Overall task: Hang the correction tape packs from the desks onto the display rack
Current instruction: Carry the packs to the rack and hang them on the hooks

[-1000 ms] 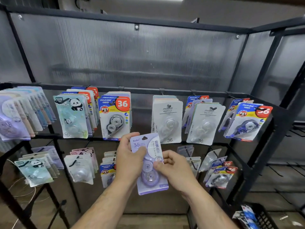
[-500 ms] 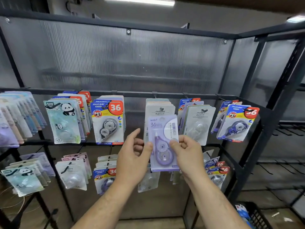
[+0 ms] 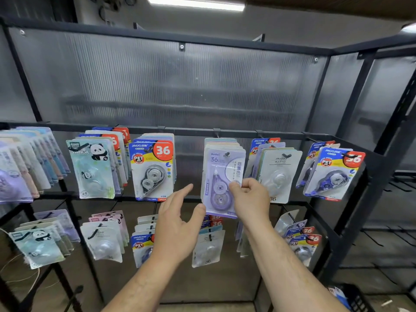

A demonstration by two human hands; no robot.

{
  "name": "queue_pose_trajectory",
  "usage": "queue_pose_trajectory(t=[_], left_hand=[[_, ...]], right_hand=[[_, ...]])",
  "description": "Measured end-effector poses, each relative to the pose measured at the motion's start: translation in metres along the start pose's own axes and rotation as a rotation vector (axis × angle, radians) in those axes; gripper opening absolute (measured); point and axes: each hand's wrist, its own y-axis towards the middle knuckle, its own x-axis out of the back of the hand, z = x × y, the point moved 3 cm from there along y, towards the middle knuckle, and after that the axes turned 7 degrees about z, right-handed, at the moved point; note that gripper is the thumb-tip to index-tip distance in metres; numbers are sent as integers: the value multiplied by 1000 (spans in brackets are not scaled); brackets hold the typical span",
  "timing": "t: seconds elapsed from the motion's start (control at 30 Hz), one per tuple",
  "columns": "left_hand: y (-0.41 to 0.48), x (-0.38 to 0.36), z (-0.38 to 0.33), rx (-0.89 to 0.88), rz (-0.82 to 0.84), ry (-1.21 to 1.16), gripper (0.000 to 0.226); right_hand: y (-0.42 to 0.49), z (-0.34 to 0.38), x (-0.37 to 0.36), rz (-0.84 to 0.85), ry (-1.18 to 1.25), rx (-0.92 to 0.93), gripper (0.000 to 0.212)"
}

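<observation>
1. Two hands are recorded in front of the display rack [image 3: 225, 132], both raised towards its upper rail.
2. The purple correction tape pack [image 3: 219, 176] is found upright at the front of a stack of pale packs [image 3: 221, 141] on that rail. A dark hook tip [image 3: 227, 153] is seen at its hang hole.
3. The right hand [image 3: 251, 199] is noted with fingers curled. The pack's right edge is pinched between thumb and forefinger at mid-height.
4. The left hand [image 3: 177, 224] is noted with fingers straight and spread, and nothing is held. Its thumb tip is placed just beside the pack's lower left corner; contact cannot be confirmed.
5. Neighbouring stock is logged on the same rail: a panda pack [image 3: 92, 167] and a red-badged "36" pack [image 3: 153, 167] to the left, a white pack [image 3: 279, 174] and a blue pack [image 3: 335, 174] to the right.
6. Further packs [image 3: 208, 248] are hung on the lower rail, and a black basket [image 3: 358, 298] is noted at lower right.
</observation>
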Motion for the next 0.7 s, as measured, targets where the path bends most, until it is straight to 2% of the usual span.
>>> queue_pose_trajectory(t=[0.23, 0.37, 0.5, 0.7], left_hand=[[6, -6, 5, 5, 8, 28, 47], [12, -9, 7, -3, 13, 55, 49], [17, -15, 8, -14, 40, 117, 51], [9, -30, 10, 4, 112, 261, 56]], right_hand=[[17, -1, -12, -56, -201, -50, 30], [19, -16, -14, -37, -198, -134, 32], [11, -25, -10, 2, -189, -114, 35], [-16, -30, -4, 212, -168, -2, 6]])
